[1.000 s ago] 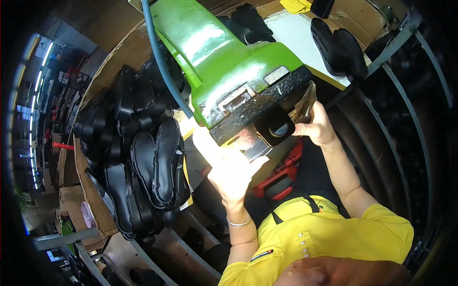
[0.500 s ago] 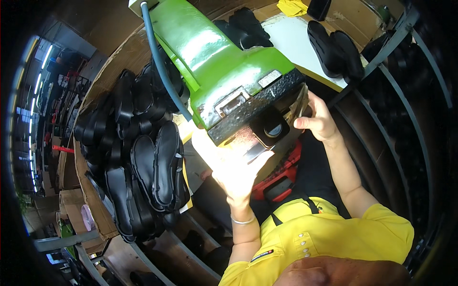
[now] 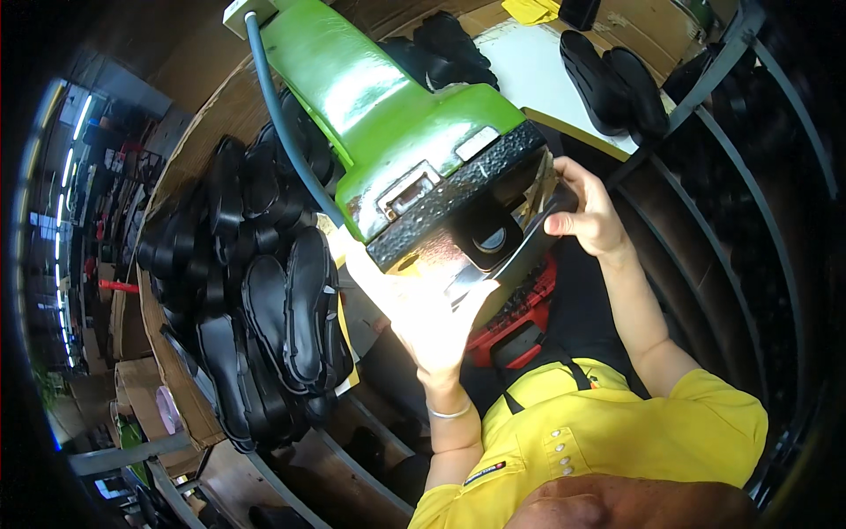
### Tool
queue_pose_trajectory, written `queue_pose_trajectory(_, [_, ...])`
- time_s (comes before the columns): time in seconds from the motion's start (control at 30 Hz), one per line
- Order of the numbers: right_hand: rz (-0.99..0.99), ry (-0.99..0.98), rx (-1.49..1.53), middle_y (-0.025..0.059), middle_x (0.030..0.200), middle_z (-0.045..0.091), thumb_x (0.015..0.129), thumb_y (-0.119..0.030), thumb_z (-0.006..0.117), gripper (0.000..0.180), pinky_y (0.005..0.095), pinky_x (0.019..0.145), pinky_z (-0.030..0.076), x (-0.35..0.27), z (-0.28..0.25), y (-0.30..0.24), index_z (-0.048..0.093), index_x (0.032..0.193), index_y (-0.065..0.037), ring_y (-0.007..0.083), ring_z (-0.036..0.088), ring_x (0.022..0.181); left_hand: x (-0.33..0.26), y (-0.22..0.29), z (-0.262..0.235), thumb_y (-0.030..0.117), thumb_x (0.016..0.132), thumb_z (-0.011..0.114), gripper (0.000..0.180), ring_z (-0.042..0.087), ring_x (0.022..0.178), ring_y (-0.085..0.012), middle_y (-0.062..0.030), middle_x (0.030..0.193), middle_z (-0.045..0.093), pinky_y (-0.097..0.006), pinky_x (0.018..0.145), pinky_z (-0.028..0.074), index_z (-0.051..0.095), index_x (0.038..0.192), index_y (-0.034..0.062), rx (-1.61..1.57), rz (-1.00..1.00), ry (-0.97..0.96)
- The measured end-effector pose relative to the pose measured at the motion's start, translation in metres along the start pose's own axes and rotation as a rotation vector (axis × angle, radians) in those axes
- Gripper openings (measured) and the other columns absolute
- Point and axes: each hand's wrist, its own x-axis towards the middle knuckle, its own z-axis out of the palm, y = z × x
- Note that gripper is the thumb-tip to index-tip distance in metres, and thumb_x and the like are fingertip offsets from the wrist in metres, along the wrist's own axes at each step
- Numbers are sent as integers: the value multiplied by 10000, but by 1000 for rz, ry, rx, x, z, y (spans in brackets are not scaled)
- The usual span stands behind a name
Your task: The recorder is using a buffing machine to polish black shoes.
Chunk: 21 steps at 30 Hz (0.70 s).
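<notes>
A green machine (image 3: 388,97) with a rough black front edge stands before me, its lit working area under the head. Below that head I hold a dark shoe sole (image 3: 533,242), partly hidden by the machine. My right hand (image 3: 592,212) is closed on its right end, thumb in front and fingers behind. At the left end, my left hand (image 3: 432,322) sits in glaring lamplight, thumb raised along the sole. Its fingers are washed out and partly behind the machine, but they appear to grip the sole. A black square part (image 3: 486,240) with a round insert sits between the hands.
Black shoe soles (image 3: 286,309) are heaped in a cardboard box (image 3: 189,388) at left. Two more soles (image 3: 617,88) lie on a white board (image 3: 520,62) at far right. A grey-barred rack (image 3: 705,220) stands at right. A blue hose (image 3: 278,123) runs down the machine's left side.
The sole's right end has turned, so more of its dark surface shows beside my right hand. The whole view has shifted slightly; both hands keep their places at the machine.
</notes>
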Motion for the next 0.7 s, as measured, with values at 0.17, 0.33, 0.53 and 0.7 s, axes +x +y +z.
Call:
queue_pose_trajectory(0.17, [60,-55,11,43,1044,593,695,-103,837,558,243,818,452,15,4,2,528,1150,-9,116,555,970,2,3,8,156,628,910,376,482,603,-104,20,685,550,-250,584,416,628,851,46,-49,-7,97])
queue_pose_trajectory(0.33, [40,-26,31,34,1023,592,692,-63,833,566,247,805,464,-2,19,9,510,1155,-15,107,562,930,10,12,-16,111,590,909,318,524,611,-137,-10,687,590,-290,629,451,662,777,39,-73,-4,30])
queue_pose_trajectory(0.53, [-25,-58,-24,31,1004,593,679,8,830,526,275,862,447,-24,34,25,524,1105,-23,103,554,953,6,-9,-32,13,791,724,107,576,691,-136,-33,776,655,-292,785,508,693,892,25,-139,-67,-60])
queue_pose_trajectory(0.7, [-198,-155,-340,36,1019,530,601,41,866,596,271,841,437,-28,29,14,522,1083,-25,119,531,950,0,-26,-14,64,873,674,153,630,803,-146,-67,921,679,-283,735,522,680,1024,44,555,321,-249])
